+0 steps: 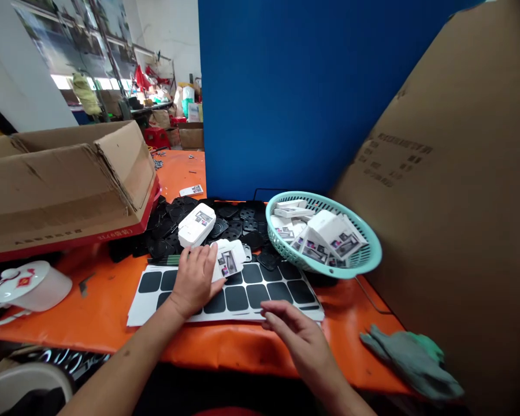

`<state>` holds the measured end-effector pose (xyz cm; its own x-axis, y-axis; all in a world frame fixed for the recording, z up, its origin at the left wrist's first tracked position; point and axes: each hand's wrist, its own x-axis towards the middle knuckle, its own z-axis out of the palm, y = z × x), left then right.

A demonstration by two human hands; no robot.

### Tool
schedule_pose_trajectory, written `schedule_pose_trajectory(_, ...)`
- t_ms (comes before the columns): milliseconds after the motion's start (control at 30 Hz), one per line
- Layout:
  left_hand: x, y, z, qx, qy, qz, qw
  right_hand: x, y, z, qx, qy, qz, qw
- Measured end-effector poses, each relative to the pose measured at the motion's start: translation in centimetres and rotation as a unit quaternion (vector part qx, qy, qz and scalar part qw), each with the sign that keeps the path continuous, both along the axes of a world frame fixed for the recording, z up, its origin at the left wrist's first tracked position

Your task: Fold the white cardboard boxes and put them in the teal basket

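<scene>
My left hand (pixel 195 277) grips a small white printed box (pixel 229 261) with a flap standing up at its end. Under it lies a stack of white sheets with black rounded-square stickers (pixel 255 295). My right hand (pixel 301 332) is at the near edge of these sheets, fingers bent and slightly apart, with nothing visible in them. Just beyond my left hand, a stack of white printed boxes (pixel 197 224) rests on a heap of black plastic pieces (pixel 164 228). More white boxes (pixel 335 234) fill a light-blue plastic basket (pixel 372 263) on the right.
Cardboard boxes stand at left (pixel 56 190) and right (pixel 450 202), with a blue panel (pixel 286 98) behind. On the orange tabletop (pixel 99 312) are a white lidded teapot (pixel 34 286), a flat white card (pixel 191 190) and grey-green gloves (pixel 411 361) by the right edge.
</scene>
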<state>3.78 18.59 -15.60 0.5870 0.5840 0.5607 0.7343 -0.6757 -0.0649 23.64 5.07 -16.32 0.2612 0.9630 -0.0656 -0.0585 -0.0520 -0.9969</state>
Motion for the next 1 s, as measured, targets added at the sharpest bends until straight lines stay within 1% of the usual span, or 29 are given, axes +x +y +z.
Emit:
schedule_pose_trajectory(67, 0.1, -1.9, 0.4, 0.065, -0.007, -0.051, 0.997, -1.0, 0.6, 0.1, 0.033, -0.024, 0.006, 0.999)
schedule_pose_trajectory(100, 0.2, -2.8, 0.4, 0.089, -0.009, -0.070, 0.994, -1.3, 0.9, 0.3, 0.043, -0.020, 0.001, 0.999)
schedule_pose_trajectory(133, 0.2, -3.7, 0.5, 0.107, -0.009, -0.083, 0.991, -1.6, 1.3, 0.4, 0.042, -0.003, -0.003, 0.999)
schedule_pose_trajectory(200, 0.2, -5.1, 0.3, 0.124, -0.001, -0.092, 0.988, -1.9, 1.8, 0.5, 0.011, 0.063, -0.003, 0.998)
schedule_pose_trajectory(267, 0.1, -6.1, 0.2, 0.124, 0.004, -0.091, 0.988, -2.2, 1.8, 0.4, -0.024, 0.124, 0.004, 0.992)
schedule_pose_trajectory(300, 0.0, -6.4, 0.1, 0.120, 0.005, -0.091, 0.989, -2.4, 1.7, 0.4, -0.036, 0.137, 0.003, 0.990)
schedule_pose_trajectory(400, -0.3, -6.7, 0.0, 0.112, 0.009, -0.099, 0.989, -2.6, 1.0, 0.3, -0.044, 0.115, -0.005, 0.992)
schedule_pose_trajectory(467, -0.4, -6.8, 0.0, 0.106, 0.014, -0.109, 0.988, -2.6, 0.4, 0.5, -0.043, 0.101, 0.004, 0.994)
schedule_pose_trajectory(567, -0.4, -7.1, -0.1, 0.098, 0.017, -0.125, 0.987, -2.4, -0.4, 0.9, -0.063, 0.120, 0.042, 0.990)
schedule_pose_trajectory(667, -0.3, -7.7, -0.3, 0.086, 0.013, -0.153, 0.984, -2.2, -1.4, 1.0, -0.106, 0.129, 0.104, 0.981)
schedule_pose_trajectory(733, -0.1, -8.3, -0.5, 0.070, 0.004, -0.170, 0.983, -2.4, -1.9, 0.9, -0.120, 0.121, 0.147, 0.974)
schedule_pose_trajectory(800, 0.1, -8.9, -0.8, 0.040, -0.014, -0.174, 0.984, -2.6, -2.2, 0.9, -0.118, 0.099, 0.178, 0.972)
schedule_pose_trajectory(833, 0.3, -9.3, -0.9, 0.009, -0.032, -0.173, 0.984, -2.7, -2.3, 1.1, -0.114, 0.077, 0.188, 0.973)
schedule_pose_trajectory(900, 0.6, -10.1, -1.1, -0.097, -0.086, -0.176, 0.976, -2.6, -2.5, 1.5, -0.075, -0.003, 0.204, 0.976)
schedule_pose_trajectory(933, 0.7, -10.6, -1.2, -0.165, -0.120, -0.182, 0.962, -2.4, -2.6, 1.7, -0.040, -0.056, 0.207, 0.976)
schedule_pose_trajectory(967, 0.9, -11.1, -1.3, -0.242, -0.158, -0.189, 0.939, -2.0, -2.7, 1.8, 0.004, -0.111, 0.201, 0.973)
schedule_pose_trajectory(1000, 1.0, -11.6, -1.3, -0.323, -0.199, -0.188, 0.906, -1.6, -2.9, 1.7, 0.054, -0.162, 0.178, 0.969)
